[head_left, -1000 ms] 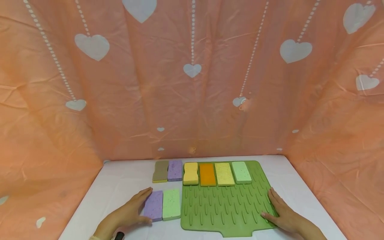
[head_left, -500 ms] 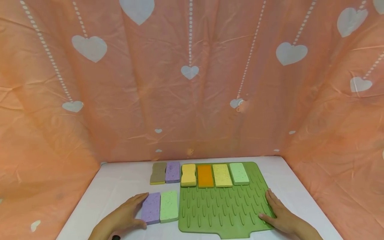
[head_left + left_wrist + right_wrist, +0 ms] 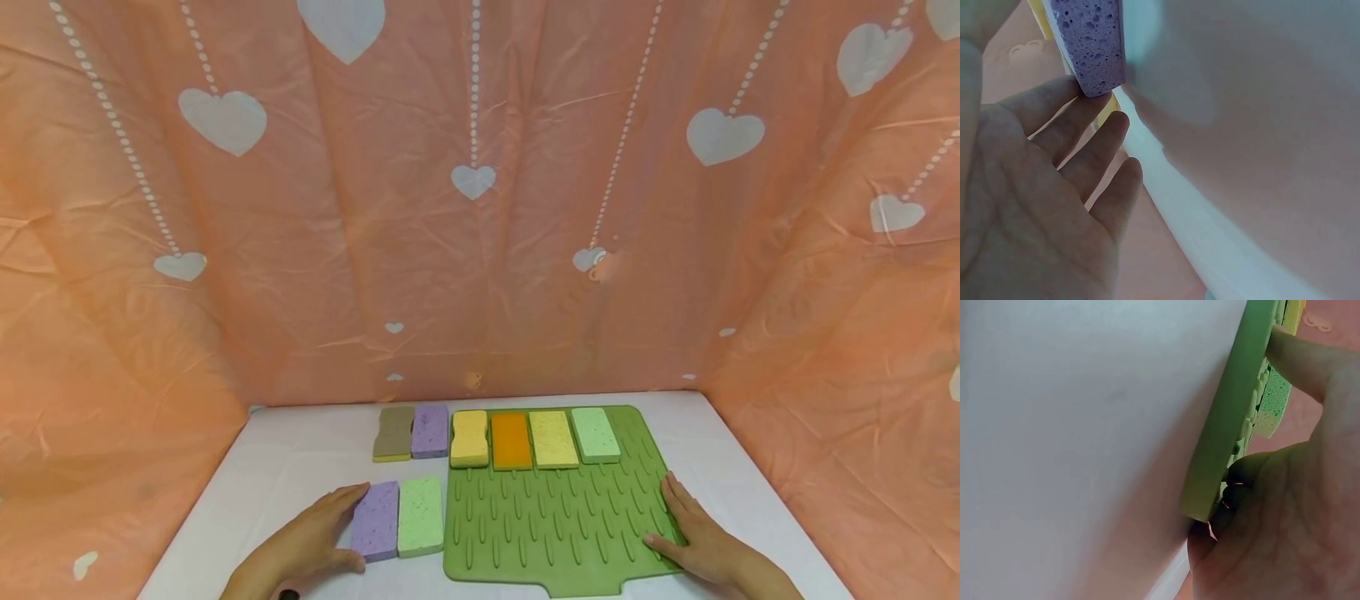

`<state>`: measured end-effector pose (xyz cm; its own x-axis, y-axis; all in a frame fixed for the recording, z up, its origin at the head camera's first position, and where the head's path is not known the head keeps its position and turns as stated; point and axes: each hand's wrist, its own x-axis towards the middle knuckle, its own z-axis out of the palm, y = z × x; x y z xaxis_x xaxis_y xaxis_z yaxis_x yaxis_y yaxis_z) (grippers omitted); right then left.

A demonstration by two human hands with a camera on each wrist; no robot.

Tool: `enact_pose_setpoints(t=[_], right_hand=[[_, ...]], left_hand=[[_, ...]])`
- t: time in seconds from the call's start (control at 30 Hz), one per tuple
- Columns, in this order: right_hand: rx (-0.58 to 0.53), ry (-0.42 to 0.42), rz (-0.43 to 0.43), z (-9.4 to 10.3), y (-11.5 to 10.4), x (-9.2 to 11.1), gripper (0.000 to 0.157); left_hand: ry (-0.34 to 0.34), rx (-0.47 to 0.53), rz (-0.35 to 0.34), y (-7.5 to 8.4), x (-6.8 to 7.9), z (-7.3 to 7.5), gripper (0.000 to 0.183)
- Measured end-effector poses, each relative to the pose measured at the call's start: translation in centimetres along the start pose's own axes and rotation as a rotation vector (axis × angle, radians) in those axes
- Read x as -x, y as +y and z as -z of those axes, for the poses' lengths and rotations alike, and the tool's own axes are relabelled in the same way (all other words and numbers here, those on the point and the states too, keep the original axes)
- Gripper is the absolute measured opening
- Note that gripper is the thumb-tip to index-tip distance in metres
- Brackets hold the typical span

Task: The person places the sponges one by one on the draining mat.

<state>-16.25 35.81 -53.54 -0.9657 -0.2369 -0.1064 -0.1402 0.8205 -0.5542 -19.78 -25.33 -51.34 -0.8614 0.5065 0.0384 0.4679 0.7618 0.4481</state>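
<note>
1. The left hand point(image 3: 318, 532) is at the left side of the near purple sponge point(image 3: 375, 522). Its fingers are extended and wide apart, with no grip; at least one fingertip touches the sponge. Whether the thumb touches also, I cannot tell.
2. This purple sponge lies flat on the desk point(image 3: 315, 442), just beside the pale green sponge point(image 3: 421, 517), which is left of the mat point(image 3: 570, 570).
3. The right hand point(image 3: 701, 537) rests at the right edge of the mat, its thumb well apart from its extended fingers; it touches the mat without grasping.
4. On the far part of the mat, from left: notched sponge point(image 3: 469, 437), orange sponge point(image 3: 511, 440), yellow sponge point(image 3: 553, 438), mint sponge point(image 3: 596, 435).
5. Left of these, on the desk: grey-topped sponge point(image 3: 393, 432) and far purple sponge point(image 3: 430, 432).
</note>
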Motion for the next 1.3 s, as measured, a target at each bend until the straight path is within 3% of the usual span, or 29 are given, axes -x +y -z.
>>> enact_pose_setpoints(t=[0.27, 0.73, 1.07, 1.3], right_hand=[[-0.025, -0.032, -0.016, 0.2, -0.1, 0.0, 0.107], [-0.04, -0.015, -0.005, 0.0, 0.3, -0.2, 0.107], [-0.015, -0.006, -0.004, 0.3, -0.2, 0.0, 0.107], [-0.026, -0.013, -0.01, 0.3, -0.4, 0.1, 0.107]], left_hand=[[0.012, -0.01, -0.002, 0.2, 0.1, 0.1, 0.115], [0.032, -0.025, -0.03, -0.4, 0.3, -0.3, 0.112], [0.051, -0.018, -0.021, 0.2, 0.2, 0.4, 0.111], [0.11, -0.129, -0.107, 0.8, 0.0, 1.3, 0.105]])
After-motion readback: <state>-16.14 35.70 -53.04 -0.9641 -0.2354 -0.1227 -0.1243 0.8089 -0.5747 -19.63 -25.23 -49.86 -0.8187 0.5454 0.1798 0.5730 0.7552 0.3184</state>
